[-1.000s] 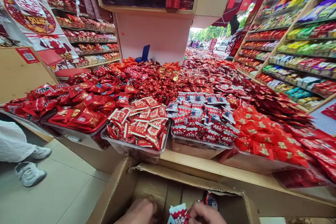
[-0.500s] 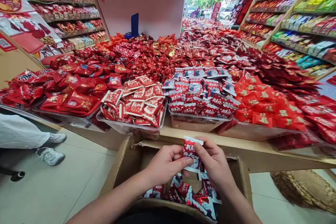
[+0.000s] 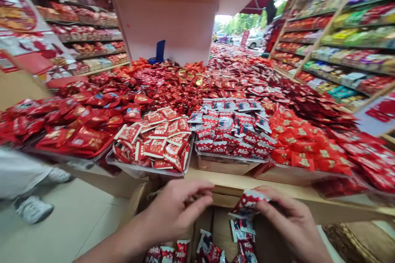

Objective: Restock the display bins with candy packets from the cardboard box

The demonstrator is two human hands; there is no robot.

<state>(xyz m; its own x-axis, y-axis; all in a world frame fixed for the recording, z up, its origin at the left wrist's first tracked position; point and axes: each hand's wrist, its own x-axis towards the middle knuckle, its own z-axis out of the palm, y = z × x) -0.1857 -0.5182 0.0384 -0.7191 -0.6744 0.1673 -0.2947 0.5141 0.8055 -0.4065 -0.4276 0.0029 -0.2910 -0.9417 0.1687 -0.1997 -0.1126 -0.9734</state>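
Observation:
My right hand (image 3: 288, 215) pinches a small red-and-white candy packet (image 3: 245, 204) above the cardboard box. Slightly blurred, my left hand (image 3: 183, 205) is over the box's left half, fingers curled and thumb apart, with nothing visible between them. Inside the cardboard box (image 3: 138, 200) lie several more packets (image 3: 212, 252) of the same kind. Just beyond my hands stands a clear bin (image 3: 228, 163) on the shelf edge, heaped with rows of matching packets (image 3: 230, 133).
Left of that bin is a clear tray of red-and-cream packets (image 3: 157, 141); right of it are bright red packets (image 3: 304, 139). Stocked shelves (image 3: 345, 49) line both sides. A person's shoe (image 3: 33, 209) is on the floor at left. A woven item (image 3: 345, 238) lies at lower right.
My hands have moved apart. My left hand has let go of the packet, which stays in my right hand, now tilted and further right. The view has tipped up.

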